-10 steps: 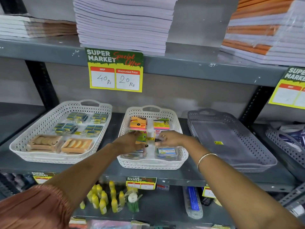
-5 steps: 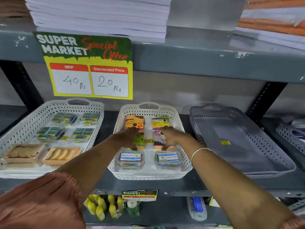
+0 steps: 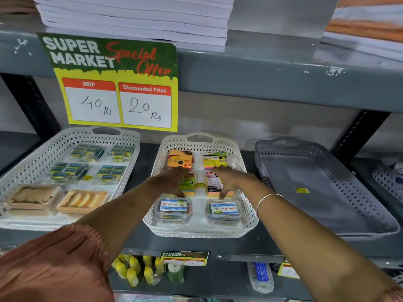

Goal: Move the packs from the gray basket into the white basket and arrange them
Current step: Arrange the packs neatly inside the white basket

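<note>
The white basket (image 3: 246, 192) stands mid-shelf and holds packs in two columns. An orange pack (image 3: 180, 160) and a yellow-green pack (image 3: 214, 159) lie at the back. Two clear boxes (image 3: 173, 209) (image 3: 223, 211) with blue labels sit at the front. My left hand (image 3: 169, 182) lies over the green sticky-note pack (image 3: 188, 184) in the middle row, fingers curled at its edges. My right hand (image 3: 232, 179) grips the white and pink pack (image 3: 212, 183) beside it. The gray basket (image 3: 327, 192) to the right holds only a yellow sticker.
A wider white tray (image 3: 43, 153) with small boxes and wooden items sits at the left. A yellow price sign (image 3: 115, 83) hangs from the upper shelf, under paper stacks (image 3: 135, 18). Yellow bottles (image 3: 135, 269) stand on the shelf below.
Both hands moved from the front clear boxes back to the middle-row packs. The view has come closer to the shelf.
</note>
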`<state>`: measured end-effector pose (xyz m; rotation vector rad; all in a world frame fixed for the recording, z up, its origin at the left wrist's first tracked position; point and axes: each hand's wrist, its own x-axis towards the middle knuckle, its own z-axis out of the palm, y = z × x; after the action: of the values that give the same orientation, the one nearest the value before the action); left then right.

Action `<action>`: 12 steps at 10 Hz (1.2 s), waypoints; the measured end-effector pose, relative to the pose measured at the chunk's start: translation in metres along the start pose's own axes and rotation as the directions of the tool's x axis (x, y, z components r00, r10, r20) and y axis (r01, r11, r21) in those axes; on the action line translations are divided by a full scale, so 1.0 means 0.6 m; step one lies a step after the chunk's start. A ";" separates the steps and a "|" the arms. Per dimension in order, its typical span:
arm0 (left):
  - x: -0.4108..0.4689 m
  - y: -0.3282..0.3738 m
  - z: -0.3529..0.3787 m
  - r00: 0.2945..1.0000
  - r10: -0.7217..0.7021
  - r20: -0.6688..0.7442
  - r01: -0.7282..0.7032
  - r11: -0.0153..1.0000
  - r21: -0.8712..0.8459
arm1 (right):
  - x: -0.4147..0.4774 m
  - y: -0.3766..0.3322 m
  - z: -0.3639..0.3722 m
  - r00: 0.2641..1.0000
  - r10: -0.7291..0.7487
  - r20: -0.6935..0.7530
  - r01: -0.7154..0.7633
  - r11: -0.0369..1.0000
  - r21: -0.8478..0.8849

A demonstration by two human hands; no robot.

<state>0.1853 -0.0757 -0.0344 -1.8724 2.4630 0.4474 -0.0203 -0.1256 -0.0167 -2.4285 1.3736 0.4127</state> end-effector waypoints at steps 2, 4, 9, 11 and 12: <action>-0.055 0.001 -0.044 0.964 -0.007 -0.268 0.010 1.000 0.010 | -0.014 -0.046 -0.044 0.989 -0.073 -0.126 0.084 0.993 0.084; -0.178 -0.082 -0.116 0.850 -0.146 -0.506 0.164 0.986 -0.010 | -0.013 -0.182 -0.105 0.895 -0.219 -0.389 0.263 0.963 0.063; -0.403 -0.384 -0.101 0.921 -0.379 0.087 0.378 0.925 0.023 | 0.045 -0.561 0.009 0.950 -0.308 -0.047 0.296 0.940 -0.170; -0.395 -0.389 -0.088 0.984 -0.178 0.000 0.178 0.984 -0.022 | 0.034 -0.575 0.021 0.966 -0.248 -0.079 0.236 0.962 -0.134; -0.393 -0.387 -0.088 0.997 -0.080 -0.001 0.080 0.993 0.092 | 0.032 -0.578 0.023 0.962 -0.255 -0.095 0.242 0.962 -0.127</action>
<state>0.4800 0.0779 0.0093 -1.9248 2.3532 0.3273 0.2875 0.0340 0.0092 -2.7125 1.0906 0.3043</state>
